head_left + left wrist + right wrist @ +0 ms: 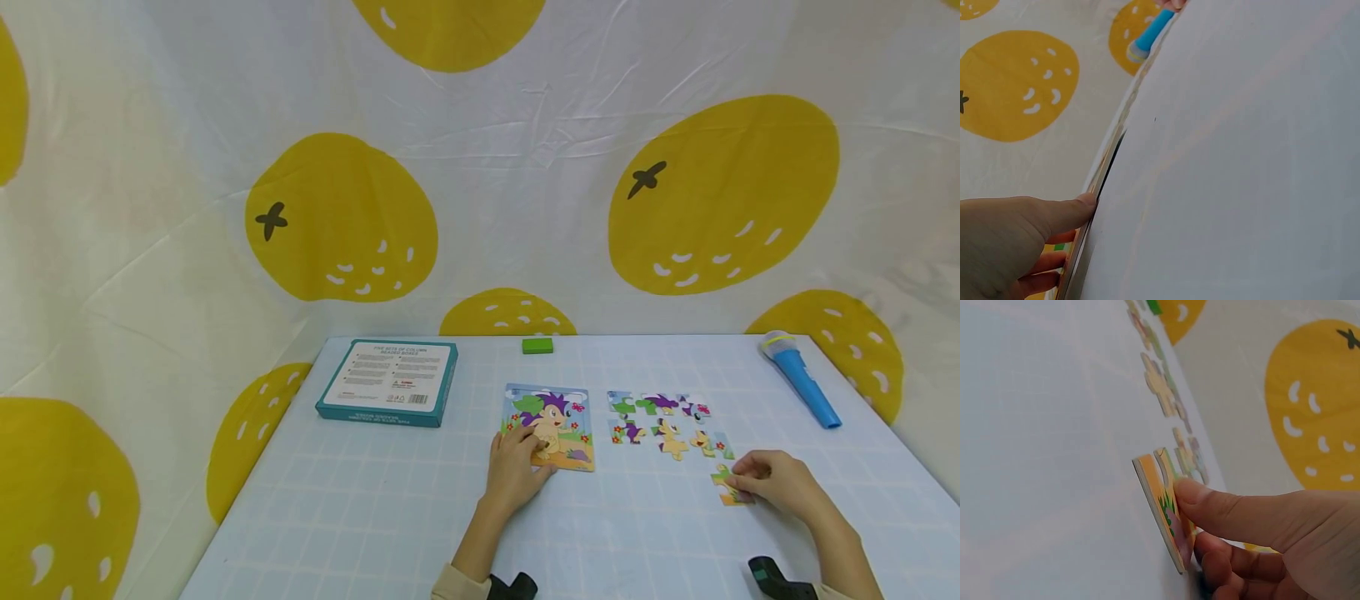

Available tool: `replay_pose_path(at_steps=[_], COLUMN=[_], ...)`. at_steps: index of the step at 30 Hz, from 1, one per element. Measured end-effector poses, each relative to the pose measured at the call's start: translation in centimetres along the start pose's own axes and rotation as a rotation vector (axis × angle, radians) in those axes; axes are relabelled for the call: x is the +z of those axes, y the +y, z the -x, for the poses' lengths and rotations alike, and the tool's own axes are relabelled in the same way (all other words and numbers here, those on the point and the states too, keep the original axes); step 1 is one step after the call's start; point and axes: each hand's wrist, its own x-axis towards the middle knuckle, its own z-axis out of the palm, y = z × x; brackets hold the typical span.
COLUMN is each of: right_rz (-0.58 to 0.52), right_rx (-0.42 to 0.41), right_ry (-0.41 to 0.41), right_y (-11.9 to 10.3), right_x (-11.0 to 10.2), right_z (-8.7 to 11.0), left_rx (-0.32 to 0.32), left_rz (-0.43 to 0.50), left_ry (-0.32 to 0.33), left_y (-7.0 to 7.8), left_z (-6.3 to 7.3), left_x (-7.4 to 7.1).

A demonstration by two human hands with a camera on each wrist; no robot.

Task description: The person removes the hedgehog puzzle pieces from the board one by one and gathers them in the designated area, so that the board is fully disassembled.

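A square picture puzzle board (567, 421) with a purple-haired hedgehog lies in the middle of the table. My left hand (513, 465) rests on its lower left part, fingers over the picture. In the left wrist view the thumb (1066, 212) touches the board's near edge (1105, 172). To the right, my right hand (776, 479) pinches a puzzle piece (1175, 525), orange with green and purple, between thumb and fingers close to the tabletop. Beyond it lie two rows of loose puzzle pieces (672, 442). The fingers partly cover the pinched piece.
A teal-edged flat box (390, 383) lies at the back left. A small green block (537, 346) sits at the back edge. A blue toy microphone (806, 387) lies at the back right. A curtain with yellow fruit prints (525, 183) hangs behind the table (360, 517).
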Motion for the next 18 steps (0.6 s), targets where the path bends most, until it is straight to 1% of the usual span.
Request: replay_pose_path(at_steps=[7, 10, 14, 18], right_rz=[-0.005, -0.013, -0.037, -0.066], right_rx=[-0.006, -0.015, -0.07, -0.166], right_ry=[-0.006, 0.005, 0.057, 0.126], right_y=[-0.1, -0.3, -1.4, -3.2], right_x=[-0.3, -0.3, -0.4, -0.3], right_z=[0.0, -0.1, -0.3, -0.5], left_rx=[0.001, 0.005, -0.005, -0.018], left_rz=[0.007, 0.012, 0.033, 0.053], left_ry=[-0.018, -0.022, -0.026, -0.023], left_y=[-0.2, -0.3, -0.3, -0.3], left_z=[0.0, 0.1, 0.2, 0.2], left_x=[0.0, 0.0, 0.0, 0.1])
